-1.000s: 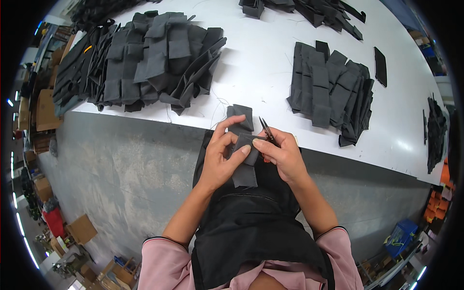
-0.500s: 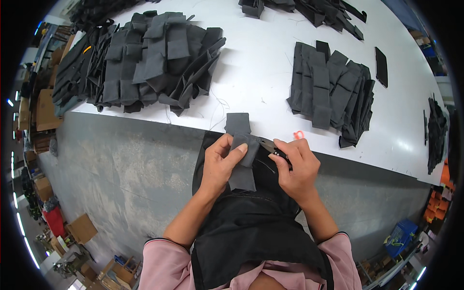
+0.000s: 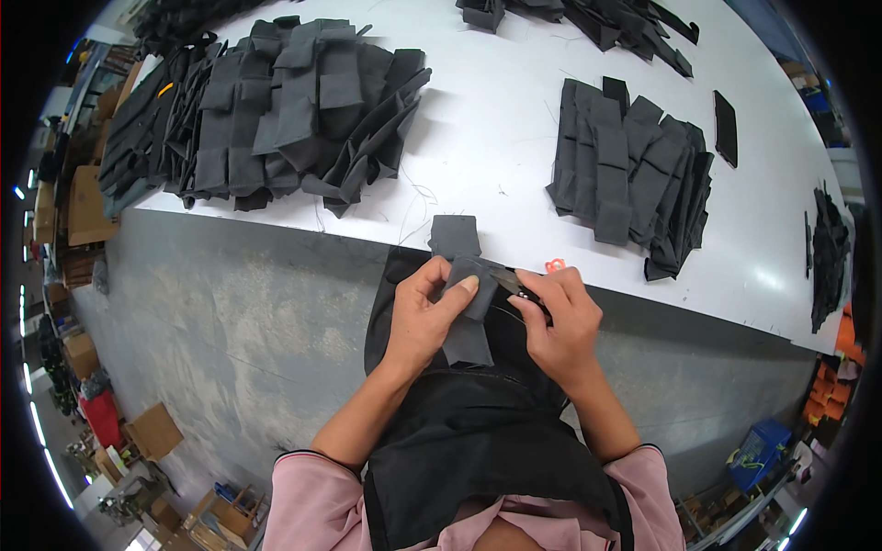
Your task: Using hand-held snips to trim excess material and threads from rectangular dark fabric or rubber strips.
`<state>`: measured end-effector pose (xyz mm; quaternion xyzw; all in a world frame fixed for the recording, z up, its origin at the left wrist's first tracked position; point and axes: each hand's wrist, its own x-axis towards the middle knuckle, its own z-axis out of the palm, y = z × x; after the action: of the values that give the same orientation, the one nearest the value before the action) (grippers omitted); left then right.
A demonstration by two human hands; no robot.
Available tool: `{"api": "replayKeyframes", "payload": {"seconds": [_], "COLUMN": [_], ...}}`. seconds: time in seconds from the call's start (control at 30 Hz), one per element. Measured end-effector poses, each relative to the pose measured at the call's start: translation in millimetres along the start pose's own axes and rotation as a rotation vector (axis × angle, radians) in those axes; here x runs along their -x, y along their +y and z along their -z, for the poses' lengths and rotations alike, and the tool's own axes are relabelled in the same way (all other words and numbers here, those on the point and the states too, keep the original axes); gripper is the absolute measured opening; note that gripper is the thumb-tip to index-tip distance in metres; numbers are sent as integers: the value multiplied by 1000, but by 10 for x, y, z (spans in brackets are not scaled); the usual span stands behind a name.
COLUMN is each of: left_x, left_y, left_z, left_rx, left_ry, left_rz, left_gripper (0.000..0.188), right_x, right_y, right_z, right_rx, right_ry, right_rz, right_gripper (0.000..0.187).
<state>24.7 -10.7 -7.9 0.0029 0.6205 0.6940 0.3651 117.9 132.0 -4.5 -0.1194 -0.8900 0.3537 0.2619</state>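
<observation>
My left hand (image 3: 425,310) pinches a dark grey fabric strip (image 3: 469,344) with a folded pocket-like piece, its thumb pressed flat on top. The strip's far end rests against the front edge of the white table, and its near end hangs over my black apron. In my right hand (image 3: 562,317) is a pair of small thread snips (image 3: 505,279), black in the grip, with the metal blades pointing left. Their tips meet the right edge of the folded piece. An orange-red loop (image 3: 555,265) shows just beyond my right fingers; whether it belongs to the snips I cannot tell.
On the white table (image 3: 496,138), a large pile of dark fabric pieces (image 3: 285,110) lies left and a smaller pile (image 3: 625,165) right. More dark pieces sit at the far edge and far right. A black phone-like slab (image 3: 726,129) lies right; loose threads are scattered about.
The fabric strip and my left hand have shifted slightly right. My right hand has moved a little left with the snips, and the orange-red loop shows farther left and nearer.
</observation>
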Motion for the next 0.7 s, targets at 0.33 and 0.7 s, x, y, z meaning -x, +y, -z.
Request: {"api": "replayKeyframes", "payload": {"seconds": [0.33, 0.7], "left_x": [4, 30], "left_y": [-59, 36], "left_z": [60, 96], "left_rx": [-100, -138], "left_ry": [-15, -86], "left_rz": [-26, 9], "left_gripper": [22, 15], "right_x": [-8, -70], "right_y": [-56, -39], "right_z": [55, 61], "right_rx": [-98, -91], "right_ry": [-103, -165], "right_rz": [-134, -62], "right_gripper": [27, 30]}}
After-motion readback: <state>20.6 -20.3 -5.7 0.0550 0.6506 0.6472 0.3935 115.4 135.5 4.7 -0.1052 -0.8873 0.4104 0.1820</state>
